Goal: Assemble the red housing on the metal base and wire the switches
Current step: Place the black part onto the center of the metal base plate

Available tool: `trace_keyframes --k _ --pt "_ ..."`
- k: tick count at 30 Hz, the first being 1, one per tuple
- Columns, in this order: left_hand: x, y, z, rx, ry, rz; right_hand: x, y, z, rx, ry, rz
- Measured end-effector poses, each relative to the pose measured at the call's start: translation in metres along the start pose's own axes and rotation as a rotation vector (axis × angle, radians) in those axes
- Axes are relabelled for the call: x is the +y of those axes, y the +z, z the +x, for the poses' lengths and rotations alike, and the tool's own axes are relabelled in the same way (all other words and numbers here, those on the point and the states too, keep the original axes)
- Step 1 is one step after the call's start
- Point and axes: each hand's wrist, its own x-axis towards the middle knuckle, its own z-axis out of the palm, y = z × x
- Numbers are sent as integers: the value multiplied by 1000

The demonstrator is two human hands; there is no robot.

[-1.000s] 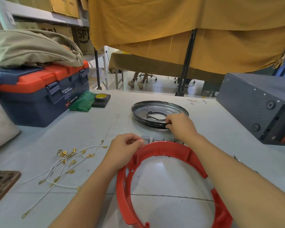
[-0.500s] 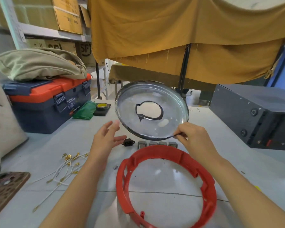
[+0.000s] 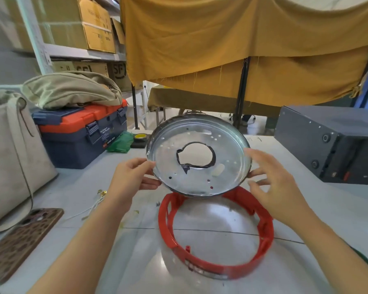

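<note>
A round metal base (image 3: 225, 145) with a ragged central hole is held tilted up above the table, its face toward me. My left hand (image 3: 132, 177) grips its left rim between thumb and fingers. My right hand (image 3: 272, 185) is at its right rim, fingers spread, the lower fingers touching the edge. Below it the red ring housing (image 3: 168, 225) lies flat on the white table. White wires with gold terminals (image 3: 98, 198) lie to the left, mostly hidden by my left arm. The switches are hidden behind the base.
A blue and orange toolbox (image 3: 81, 136) with a beige bag on it stands at the back left. A grey cloth bag (image 3: 9, 158) and a patterned phone (image 3: 17, 242) sit at the left. A dark metal box (image 3: 331, 145) occupies the right. Green cloth and yellow tape (image 3: 139, 137) lie behind.
The metal base went from lying flat on the table to raised and tilted upright. My left hand left the red housing and took the base's left rim; my right hand shifted along the right rim.
</note>
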Motion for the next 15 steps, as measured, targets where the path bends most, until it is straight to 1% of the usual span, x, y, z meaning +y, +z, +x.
trace_keyframes --k 4,6,8,10,12,15 --pt "-2 -7 -7 -46 -19 20 6 -9 0 95 360 369" --pt "-4 -9 -10 -105 -19 57 13 -9 -1 72 513 456" --pt "-8 -10 -14 -156 -24 104 18 -10 -3 9 618 489" --pt "-13 -9 -18 -188 -42 136 21 -10 -4 -60 668 499" --pt "-16 -7 -24 -213 -62 130 23 -10 -5 -112 678 489" --pt "-20 -8 -31 -274 -84 125 30 -9 -5 -135 678 447"
